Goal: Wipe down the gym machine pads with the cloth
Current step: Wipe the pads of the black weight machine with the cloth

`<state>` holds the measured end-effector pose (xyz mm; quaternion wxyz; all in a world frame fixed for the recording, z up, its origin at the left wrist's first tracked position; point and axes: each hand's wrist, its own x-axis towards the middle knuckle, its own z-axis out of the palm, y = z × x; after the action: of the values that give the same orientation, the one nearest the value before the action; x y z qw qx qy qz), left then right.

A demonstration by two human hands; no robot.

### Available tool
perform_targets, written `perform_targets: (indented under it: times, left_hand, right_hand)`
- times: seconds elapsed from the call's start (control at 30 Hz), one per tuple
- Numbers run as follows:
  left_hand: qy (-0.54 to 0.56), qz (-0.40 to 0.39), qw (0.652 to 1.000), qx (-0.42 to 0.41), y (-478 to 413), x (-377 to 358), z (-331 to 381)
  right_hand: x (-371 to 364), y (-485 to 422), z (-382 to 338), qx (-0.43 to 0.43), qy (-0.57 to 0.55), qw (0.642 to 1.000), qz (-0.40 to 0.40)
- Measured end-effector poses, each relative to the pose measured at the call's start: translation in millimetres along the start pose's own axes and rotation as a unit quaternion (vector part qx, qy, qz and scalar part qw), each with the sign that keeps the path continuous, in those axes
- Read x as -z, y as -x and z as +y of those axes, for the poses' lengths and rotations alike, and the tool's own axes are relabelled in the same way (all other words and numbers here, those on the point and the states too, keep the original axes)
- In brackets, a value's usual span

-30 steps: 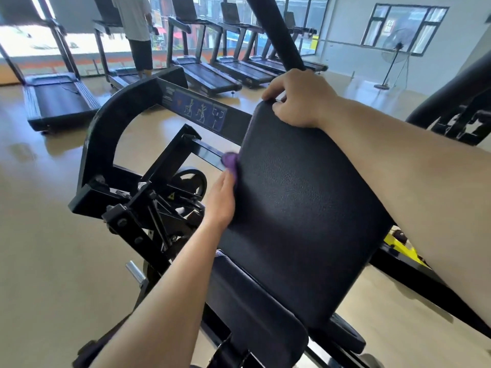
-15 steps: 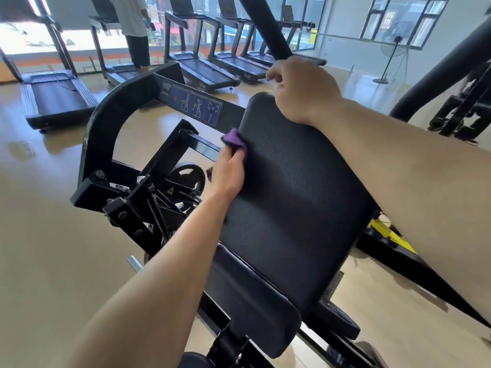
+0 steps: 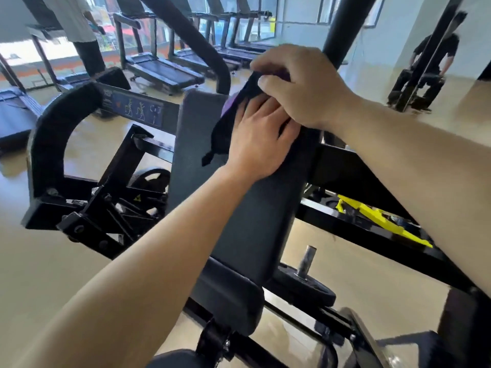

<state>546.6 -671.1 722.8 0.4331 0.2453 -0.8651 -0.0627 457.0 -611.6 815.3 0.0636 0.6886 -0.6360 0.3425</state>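
The machine's black back pad [image 3: 255, 221] stands upright in the middle of the head view, with a smaller seat pad [image 3: 228, 296] below it. A dark purple cloth [image 3: 225, 120] is spread over the upper part of the back pad. My left hand [image 3: 260, 139] lies flat on the cloth and presses it against the pad. My right hand [image 3: 300, 83] is closed at the pad's top edge, its fingers pinching the cloth's upper end. Most of the cloth is hidden under my hands.
The machine's black steel frame [image 3: 53, 134] curves round on the left. A weight peg [image 3: 305, 258] and a yellow part [image 3: 380, 219] sit to the right. Treadmills [image 3: 164, 73] line the windows, with a person [image 3: 79, 30] on one. Another person [image 3: 430, 65] sits far right.
My left hand has moved from the pad's left edge up and right onto its face, and the cloth is now spread out. My right hand has taken the cloth's top end.
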Motion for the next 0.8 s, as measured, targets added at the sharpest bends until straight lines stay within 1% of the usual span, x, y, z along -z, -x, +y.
perform_targets:
  times: [0.07, 0.13, 0.2, 0.23, 0.3, 0.33, 0.37, 0.4, 0.43, 0.5, 0.57, 0.63, 0.7, 0.8]
  left_hand:
    - [0.008, 0.016, 0.999, -0.043, 4.2, -0.7, 1.8]
    - [0.0, 0.012, 0.994, -0.107, 6.7, -2.9, 9.9]
    - [-0.009, -0.002, 0.988, -0.154, 11.9, -5.4, 22.4]
    - [0.0, 0.01, 0.986, -0.166, 15.4, -6.7, 26.5]
    - [0.04, 0.084, 0.985, -0.148, 25.8, -8.7, 27.3]
    - [0.056, 0.126, 0.983, -0.12, 32.3, -10.9, 23.5]
    - [0.059, 0.149, 0.983, -0.088, 38.4, -13.8, 18.2]
    - [0.041, 0.146, 0.987, -0.056, 45.4, -16.9, 14.1]
    - [0.007, 0.122, 0.992, -0.032, 53.3, -21.4, 11.8]
    - [-0.047, 0.059, 0.997, -0.017, 72.4, -32.6, 13.3]
    - [-0.047, 0.022, 0.998, -0.019, 90.1, -37.4, 19.7]
    - [-0.041, 0.0, 0.999, -0.034, 105.1, -36.3, 22.8]
    - [-0.053, -0.021, 0.997, -0.051, 124.4, -34.9, 19.2]
    - [-0.072, -0.08, 0.992, -0.059, 177.1, -35.1, 11.0]
  right_hand:
    - [0.4, 14.7, 3.2, 0.012, 0.009, 1.0, -0.011]
    - [-4.3, 28.7, 14.8, -0.007, -0.003, 1.0, 0.007]
    - [-14.7, 45.2, 31.1, -0.062, -0.08, 0.994, 0.036]
    - [-20.0, 54.7, 36.5, -0.09, -0.136, 0.985, 0.05]
    - [-33.8, 68.8, 40.4, -0.112, -0.253, 0.957, 0.084]
    - [-41.8, 73.7, 41.3, -0.098, -0.284, 0.948, 0.105]
    - [-50.0, 79.1, 39.7, -0.09, -0.276, 0.948, 0.127]
    - [-59.5, 83.0, 38.7, -0.094, -0.267, 0.948, 0.147]
    - [-66.8, 87.1, 34.1, -0.114, -0.254, 0.946, 0.164]
    - [-78.0, 93.7, 25.1, -0.155, -0.235, 0.94, 0.191]
    - [-89.2, 99.2, 23.6, -0.163, -0.233, 0.936, 0.21]
    - [-98.1, 109.9, 25.6, -0.164, -0.229, 0.935, 0.214]
    - [-113.0, 131.7, 23.3, -0.165, -0.254, 0.933, 0.195]
    - [-143.8, 183.7, 11.1, -0.207, -0.305, 0.92, 0.13]
